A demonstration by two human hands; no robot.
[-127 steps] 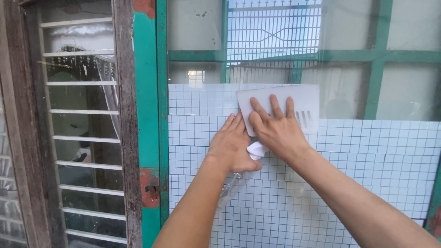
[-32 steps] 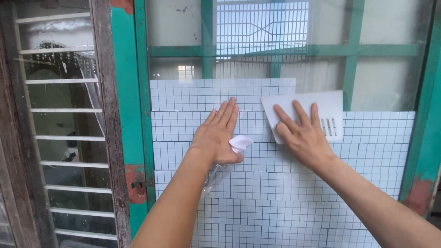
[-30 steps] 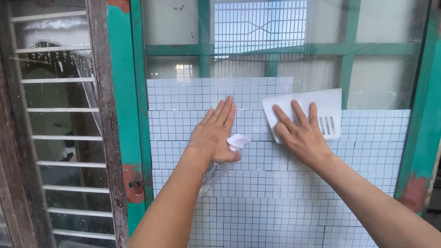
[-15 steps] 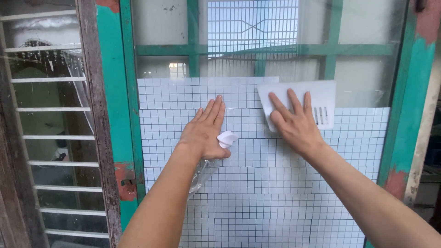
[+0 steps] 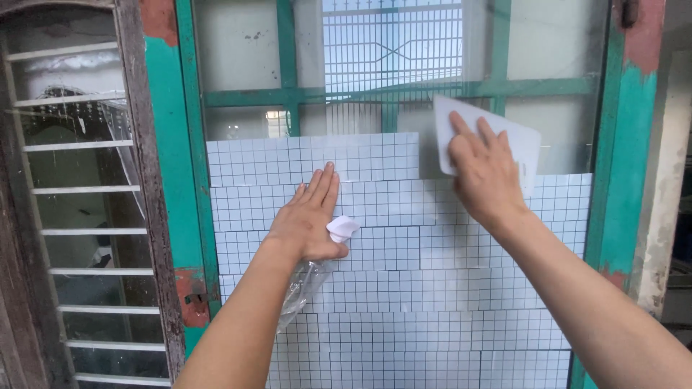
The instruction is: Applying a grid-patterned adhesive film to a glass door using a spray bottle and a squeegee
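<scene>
Against the glass of a green-framed window [image 5: 191, 144], a sheet of pale film [image 5: 404, 288] printed with a fine square grid covers the lower panes, its top edge stepped: higher on the left, lower on the right. The frame's paint is chipped, with rusty red patches showing at the corners and near a small latch. To the left stands a weathered wooden shutter [image 5: 144, 180] with white horizontal bars. The film looks smooth and slightly glossy, made of several horizontal strips.

The right hand [image 5: 483, 169] presses flat, fingers spread, on a white plastic squeegee card [image 5: 522, 148], a thin rounded rectangle held against the glass at the film's upper right edge. The left hand [image 5: 310, 220] lies open with fingers together and pointing up on the film near its middle, while its thumb pins a small white nozzle [image 5: 342, 228]; a clear plastic spray bottle [image 5: 299, 292] hangs below the palm, crinkled and transparent.
</scene>
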